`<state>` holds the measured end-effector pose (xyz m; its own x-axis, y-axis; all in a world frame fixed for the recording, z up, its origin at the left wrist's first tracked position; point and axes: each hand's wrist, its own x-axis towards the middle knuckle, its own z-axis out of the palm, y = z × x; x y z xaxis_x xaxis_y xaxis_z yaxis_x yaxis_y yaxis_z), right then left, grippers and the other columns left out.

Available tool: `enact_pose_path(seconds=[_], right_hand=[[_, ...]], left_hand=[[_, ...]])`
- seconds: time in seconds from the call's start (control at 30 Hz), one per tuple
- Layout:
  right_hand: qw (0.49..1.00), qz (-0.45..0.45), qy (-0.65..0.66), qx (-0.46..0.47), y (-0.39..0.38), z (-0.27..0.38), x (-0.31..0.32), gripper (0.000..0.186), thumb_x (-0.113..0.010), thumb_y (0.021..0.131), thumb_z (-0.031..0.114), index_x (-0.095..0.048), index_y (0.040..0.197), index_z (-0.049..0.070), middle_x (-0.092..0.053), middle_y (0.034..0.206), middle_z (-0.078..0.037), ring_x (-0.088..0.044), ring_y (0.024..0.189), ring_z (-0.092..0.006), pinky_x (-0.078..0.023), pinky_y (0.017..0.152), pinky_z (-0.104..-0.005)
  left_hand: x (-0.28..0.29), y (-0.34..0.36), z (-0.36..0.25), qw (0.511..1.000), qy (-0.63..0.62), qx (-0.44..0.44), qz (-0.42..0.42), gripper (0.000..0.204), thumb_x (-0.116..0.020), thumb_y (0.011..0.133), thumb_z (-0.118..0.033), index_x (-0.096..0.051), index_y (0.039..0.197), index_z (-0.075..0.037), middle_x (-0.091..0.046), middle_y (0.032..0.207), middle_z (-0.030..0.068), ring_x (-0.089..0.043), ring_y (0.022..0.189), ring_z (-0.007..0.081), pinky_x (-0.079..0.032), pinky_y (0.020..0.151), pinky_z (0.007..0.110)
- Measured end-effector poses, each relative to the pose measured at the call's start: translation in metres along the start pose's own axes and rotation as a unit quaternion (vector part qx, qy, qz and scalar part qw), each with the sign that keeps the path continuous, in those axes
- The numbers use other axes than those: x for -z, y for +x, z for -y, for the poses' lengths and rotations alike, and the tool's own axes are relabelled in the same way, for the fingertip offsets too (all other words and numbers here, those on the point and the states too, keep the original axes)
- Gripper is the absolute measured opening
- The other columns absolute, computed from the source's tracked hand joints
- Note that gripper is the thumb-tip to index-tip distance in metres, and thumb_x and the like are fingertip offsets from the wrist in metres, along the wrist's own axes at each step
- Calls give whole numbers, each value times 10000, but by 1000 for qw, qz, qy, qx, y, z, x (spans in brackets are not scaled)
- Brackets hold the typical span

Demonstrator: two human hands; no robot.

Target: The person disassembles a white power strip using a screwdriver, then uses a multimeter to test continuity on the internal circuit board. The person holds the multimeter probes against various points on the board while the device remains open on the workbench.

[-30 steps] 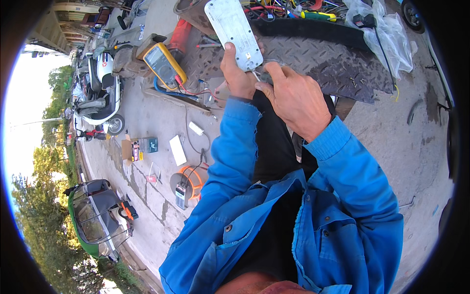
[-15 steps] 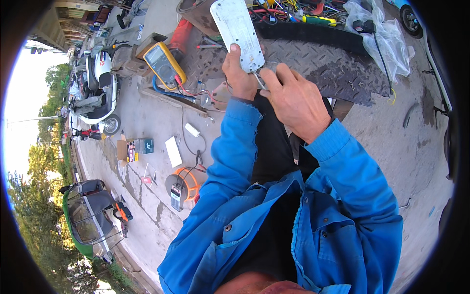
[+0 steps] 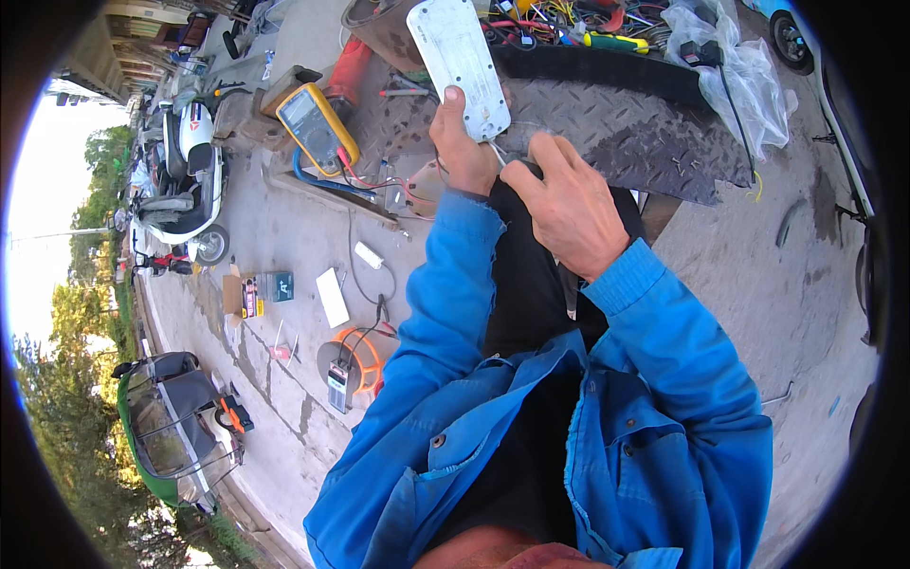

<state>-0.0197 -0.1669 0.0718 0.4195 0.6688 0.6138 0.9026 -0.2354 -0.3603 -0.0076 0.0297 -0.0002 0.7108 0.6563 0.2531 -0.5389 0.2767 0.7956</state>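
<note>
My left hand (image 3: 466, 147) is closed around the lower end of a flat silver-white casing (image 3: 458, 66) with rounded ends. Small screws dot its face, and my thumb lies along its edge. Thin pale wires (image 3: 499, 155) come out of the casing's near end. My right hand (image 3: 573, 209) is just to the right, its thumb and forefinger pinched on the wires. The exact grip is partly hidden by the fingers. Both hands are above my dark trousers, beside a patterned metal plate (image 3: 588, 104).
A yellow multimeter (image 3: 318, 128) with leads leans at the left of the plate. Behind it lies a red power tool (image 3: 351, 71). Cables and a yellow-green screwdriver (image 3: 616, 43) fill the far side, beside a clear plastic bag (image 3: 754, 95). An orange reel (image 3: 367, 365) stands on the ground.
My right hand has drawn back slightly toward me, away from the casing's end, and more of the wires shows. My left hand and the casing stay nearly in place.
</note>
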Motion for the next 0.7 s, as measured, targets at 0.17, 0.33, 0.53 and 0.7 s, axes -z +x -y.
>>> enact_pose_path(seconds=[0.17,0.33,0.53,0.7], right_hand=[[985,79,19,-150,3,9,5,176,-729,1053,150,-639,1183,73,-663,1079,-172,-751,986,-439,-621,714,-537],[982,98,42,-159,6,1,3,183,-738,1014,147,-627,1139,72,-694,974,-196,-774,883,-438,-634,714,-563],[998,54,-11,39,4,-19,2,254,-732,934,52,-668,1180,75,-684,1068,-192,-759,975,-440,-636,799,-553],[992,70,82,-63,5,-19,6,280,-730,975,22,-691,1253,25,-690,1076,-227,-741,986,-478,-616,840,-548]], left_hand=[[-1,-2,1,1000,-1,11,-5,699,-651,1147,-508,-621,1450,121,-792,1187,251,-802,986,332,-649,861,448],[3,-2,2,1000,2,-1,0,696,-669,1139,-508,-625,1443,117,-796,1167,245,-801,980,325,-643,856,437],[4,-3,-1,1000,1,15,0,661,-693,1134,-462,-618,1458,109,-793,1175,232,-798,1001,318,-641,877,442],[-1,-4,-1,1000,3,3,-11,627,-695,1139,-424,-610,1470,102,-793,1192,228,-802,998,310,-642,879,433]])
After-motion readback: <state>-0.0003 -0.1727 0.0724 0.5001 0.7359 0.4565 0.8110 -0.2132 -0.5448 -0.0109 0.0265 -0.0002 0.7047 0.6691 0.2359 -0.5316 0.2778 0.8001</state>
